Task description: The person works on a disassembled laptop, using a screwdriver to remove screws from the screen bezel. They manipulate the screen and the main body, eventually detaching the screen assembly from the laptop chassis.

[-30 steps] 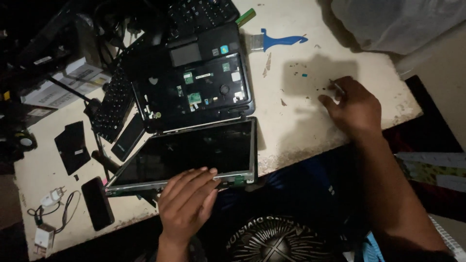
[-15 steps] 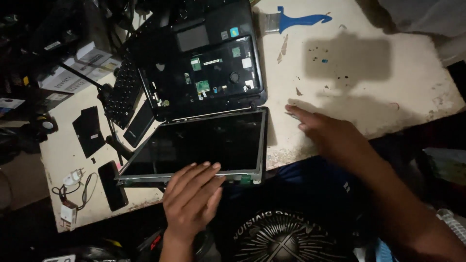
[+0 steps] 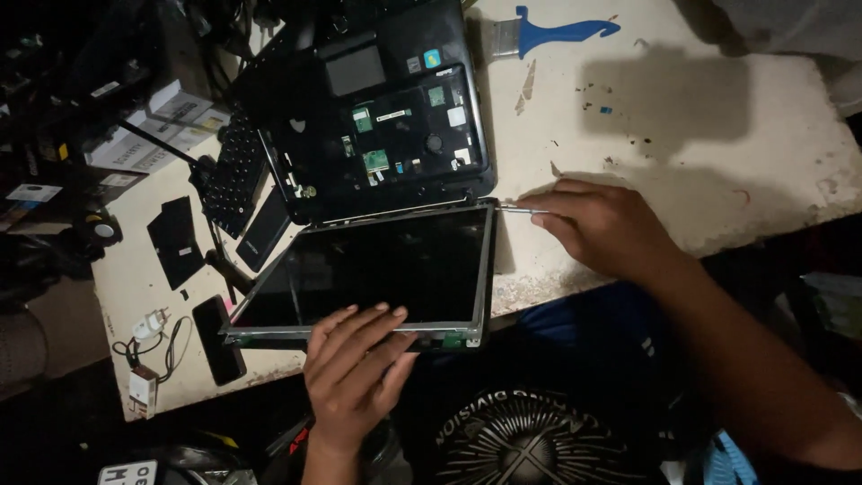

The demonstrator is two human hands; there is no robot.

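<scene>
item: bare display panel (image 3: 377, 269), lying flat at the table's (image 3: 718, 162) near edge, against the opened laptop base (image 3: 377, 117). left hand (image 3: 355, 368): flat and open on the panel's front rim, unmoved. right hand (image 3: 602, 224): has crossed in from the far tabletop, now pinching a thin screwdriver (image 3: 521, 209) at the panel's upper right corner; work has shifted to that corner

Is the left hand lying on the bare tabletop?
No, the left hand rests flat on the near edge of the dark screen panel, not the table.

Dark rectangular laptop screen panel (image 3: 377, 269) at table's near edge, white boxes (image 3: 157, 126) far left
</scene>
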